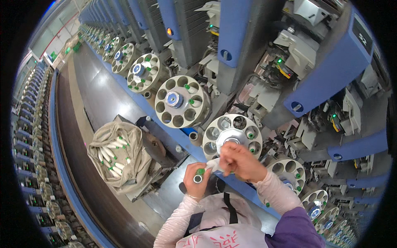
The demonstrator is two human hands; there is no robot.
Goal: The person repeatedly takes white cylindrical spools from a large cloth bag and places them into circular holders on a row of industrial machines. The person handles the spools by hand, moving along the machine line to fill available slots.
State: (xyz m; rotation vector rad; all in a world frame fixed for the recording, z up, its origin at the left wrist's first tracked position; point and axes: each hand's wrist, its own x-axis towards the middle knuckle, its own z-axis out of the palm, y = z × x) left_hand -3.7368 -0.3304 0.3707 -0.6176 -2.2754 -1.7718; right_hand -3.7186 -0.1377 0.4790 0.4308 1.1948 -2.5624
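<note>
My left hand (193,182) is closed around a yarn bobbin with a green end (200,171) and an open tube mouth turned toward me. White yarn (214,165) shows between my two hands. My right hand (242,161) is bent with its fingers pinched together, just in front of the nearest round magazine (211,133). What it pinches is too small or hidden to name. That magazine has a ring of round pockets, a few of them with green-tipped bobbins (250,135), and my right hand covers part of its lower side.
Left of me, a cloth-lined container (140,165) holds several white bobbins with green ends (108,152). More round magazines, such as one with a blue hub (159,109), line the blue rail. Blue machine columns (331,62) stand behind them. Another machine row (31,144) runs along the far left.
</note>
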